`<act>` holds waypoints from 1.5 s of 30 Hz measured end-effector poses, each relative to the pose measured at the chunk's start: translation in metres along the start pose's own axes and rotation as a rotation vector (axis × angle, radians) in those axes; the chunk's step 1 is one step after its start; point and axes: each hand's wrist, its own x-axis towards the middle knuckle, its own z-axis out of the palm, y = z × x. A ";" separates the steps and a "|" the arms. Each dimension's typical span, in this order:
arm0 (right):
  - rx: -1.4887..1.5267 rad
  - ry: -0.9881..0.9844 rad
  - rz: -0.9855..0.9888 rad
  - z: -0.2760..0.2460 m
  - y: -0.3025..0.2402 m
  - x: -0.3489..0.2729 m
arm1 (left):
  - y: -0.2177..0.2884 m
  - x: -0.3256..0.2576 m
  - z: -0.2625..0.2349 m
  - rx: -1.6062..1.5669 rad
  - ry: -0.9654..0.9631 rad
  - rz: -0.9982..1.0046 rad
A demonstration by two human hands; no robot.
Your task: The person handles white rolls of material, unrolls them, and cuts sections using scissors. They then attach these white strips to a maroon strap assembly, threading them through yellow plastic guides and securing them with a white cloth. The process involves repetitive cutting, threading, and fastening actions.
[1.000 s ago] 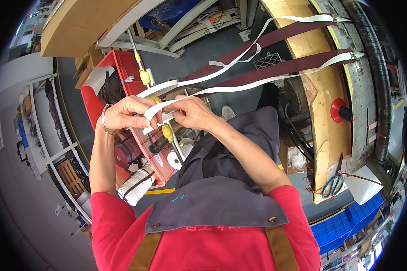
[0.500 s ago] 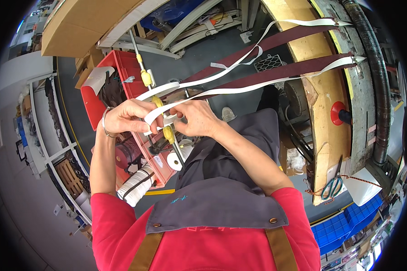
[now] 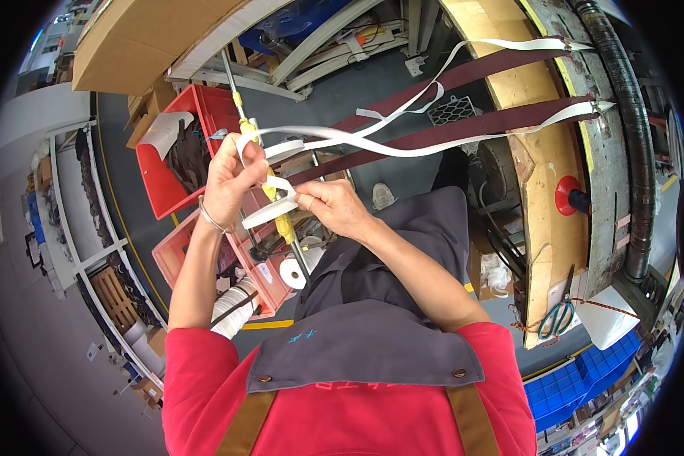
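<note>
My left hand [image 3: 235, 178] is raised beside a metal rod [image 3: 229, 74] wrapped with yellow pieces, its fingers closed on a white flat tape [image 3: 395, 151]. From there the tape arches to the right across the gap. On the right side of the rod, my right hand [image 3: 334, 207] pinches a folded length of white tape [image 3: 270, 213] that passes around the rod. Two dark red fabric strips [image 3: 501, 125] run beside the tapes, with their far ends at metal points on the bench to the right. Part of the tape between my hands is hidden by fingers.
Red plastic bins [image 3: 205, 114] and a white roll [image 3: 291, 272] lie around the rod. At right stands a wooden bench [image 3: 547, 175] with a red suction-cup-like piece [image 3: 566, 191] and hanging scissors [image 3: 557, 318]. A cardboard box [image 3: 152, 45] is at upper left.
My left hand has lifted and turned upward, moving away from the right hand. The near white tape now bows up in an arch, and a tape loop around the rod shows.
</note>
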 end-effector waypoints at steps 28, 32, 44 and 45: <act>1.297 0.093 0.255 -0.058 -0.044 -0.048 | 0.003 -0.001 0.055 0.494 -0.737 0.110; 1.159 0.149 0.113 -0.064 -0.067 -0.056 | -0.021 0.061 0.042 0.373 -0.703 -0.162; 0.763 -0.190 0.241 -0.044 -0.102 -0.063 | -0.136 0.173 0.158 1.283 -0.016 0.683; 0.728 -0.161 0.232 -0.044 -0.102 -0.063 | -0.127 0.173 0.156 1.116 0.016 0.738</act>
